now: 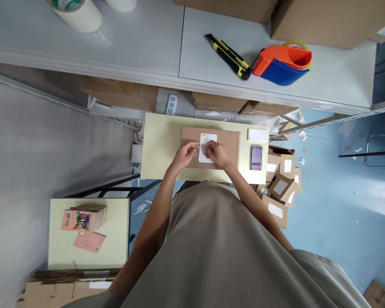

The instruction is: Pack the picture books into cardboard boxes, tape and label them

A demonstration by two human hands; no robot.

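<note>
On a pale yellow table (160, 147) in front of me lies a flat brown cardboard box (229, 145). A white paper label (209, 137) with a small yellow mark sits on the box. My right hand (217, 154) is over the label, its fingers curled together; what they pinch, if anything, is hidden. Beside the label's left edge is my left hand (185, 155), fingers loosely bent and partly apart, with nothing visible in them. To the right on the table are a stack of white labels (257, 135) and a phone (256, 157) with its screen blurred.
A grey shelf (141, 47) runs above the table, bearing a utility knife (229, 57), an orange and blue tape dispenser (282, 64) and tape rolls (80, 17). Labelled boxes (280, 187) are piled on the floor at right. Pink booklets (83, 219) lie on a side table (115, 239).
</note>
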